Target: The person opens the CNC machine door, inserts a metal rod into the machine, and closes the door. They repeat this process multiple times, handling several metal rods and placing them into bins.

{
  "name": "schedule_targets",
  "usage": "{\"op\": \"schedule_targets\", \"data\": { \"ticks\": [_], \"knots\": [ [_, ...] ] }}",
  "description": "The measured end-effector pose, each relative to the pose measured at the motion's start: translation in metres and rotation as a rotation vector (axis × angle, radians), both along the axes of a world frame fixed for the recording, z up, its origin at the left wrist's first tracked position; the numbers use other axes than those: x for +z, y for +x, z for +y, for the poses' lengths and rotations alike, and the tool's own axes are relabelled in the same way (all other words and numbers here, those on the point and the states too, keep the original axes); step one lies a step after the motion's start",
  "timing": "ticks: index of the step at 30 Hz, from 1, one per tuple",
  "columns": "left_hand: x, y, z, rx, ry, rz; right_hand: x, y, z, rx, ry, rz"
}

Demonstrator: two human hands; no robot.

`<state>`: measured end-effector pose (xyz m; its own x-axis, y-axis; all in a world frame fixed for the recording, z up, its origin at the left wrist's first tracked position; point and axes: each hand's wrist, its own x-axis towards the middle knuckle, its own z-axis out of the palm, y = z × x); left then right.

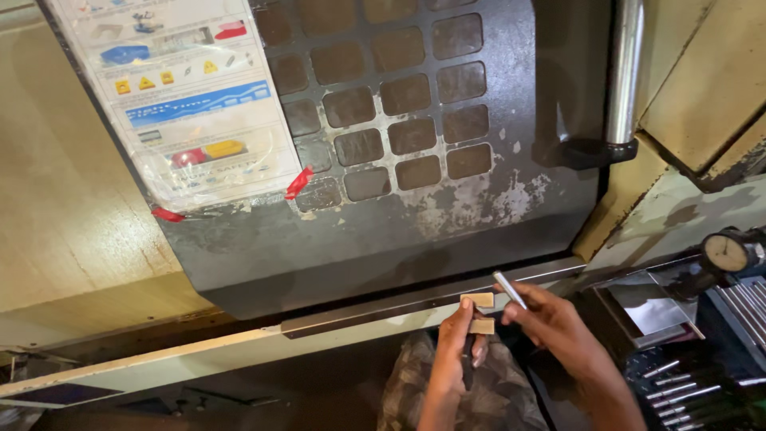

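Small tan block (479, 313) pinched in left hand (456, 345) grip, thin metal rod (509, 289) pinched in right hand (550, 321) grip, held before a worn machine door (399, 223).

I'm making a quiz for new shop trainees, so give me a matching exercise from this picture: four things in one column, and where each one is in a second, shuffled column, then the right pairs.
Things:
1. Small tan block
2. Thin metal rod
3. Round dial gauge
4. Laminated picture sheet

Places:
A. Taped with red tape to the dark machine door, upper left
B. In the grip of the left hand
C. At the far right edge, above a tray of metal pins
D. Held in the right hand, slanting up to the left

Pairs: 1-B, 2-D, 3-C, 4-A
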<state>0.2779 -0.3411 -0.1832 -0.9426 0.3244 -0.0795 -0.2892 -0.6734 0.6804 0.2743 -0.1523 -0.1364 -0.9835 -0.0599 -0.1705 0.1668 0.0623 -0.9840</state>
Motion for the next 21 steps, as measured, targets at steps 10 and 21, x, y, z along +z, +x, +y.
{"op": "schedule_targets", "data": {
  "ticks": [10, 21],
  "knots": [
    [-0.01, 0.005, -0.01, -0.18, 0.223, -0.026, 0.001, 0.021, -0.026, -0.003, 0.208, 0.439],
    [0.006, 0.008, -0.013, -0.022, 0.04, -0.179, 0.021, 0.031, -0.039, 0.112, 0.542, 0.461]
  ]
}}
